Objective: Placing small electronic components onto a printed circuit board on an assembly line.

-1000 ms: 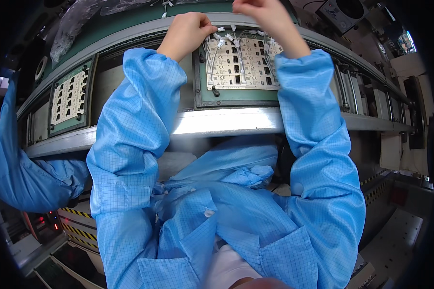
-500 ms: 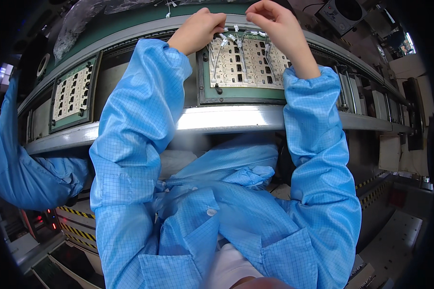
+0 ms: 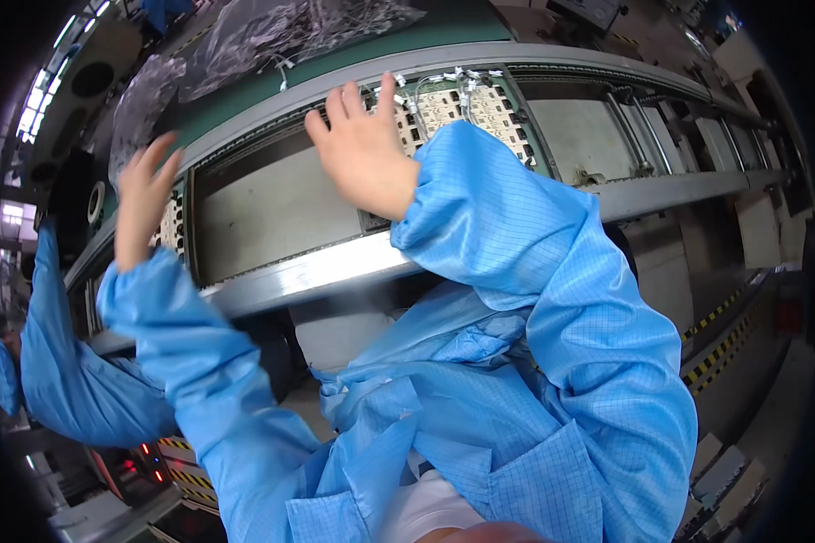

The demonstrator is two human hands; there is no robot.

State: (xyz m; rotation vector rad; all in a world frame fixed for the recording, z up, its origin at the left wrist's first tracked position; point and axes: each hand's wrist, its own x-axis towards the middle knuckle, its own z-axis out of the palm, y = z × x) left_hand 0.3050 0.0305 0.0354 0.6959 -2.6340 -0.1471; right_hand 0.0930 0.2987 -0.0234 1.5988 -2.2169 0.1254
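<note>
Here's the board (image 3: 496, 110), set in the conveyor (image 3: 335, 269), its lower part hidden by the right hand (image 3: 364, 161) and sleeve (image 3: 516, 217). White wires (image 3: 468, 83) lie across its top. That hand's fingers are spread (whether they touch, can't tell). Over left, the left hand (image 3: 143, 199), blurred, fingers parted, nothing visible gripped, half-covers a second board (image 3: 172, 224). A clear bag (image 3: 244, 45) runs off the top.

Left hand (image 3: 143, 201), earlier with bunched fingers at far edge of wired board panel (image 3: 439, 109), now well to left, blurred, fingers spread, partly masking left board panel (image 3: 171, 223) in my feed. Right hand (image 3: 362, 156), formerly at panel's far side, now across its left end, fingers spread. My view turned left; more plastic bags (image 3: 267, 41) shown.
</note>
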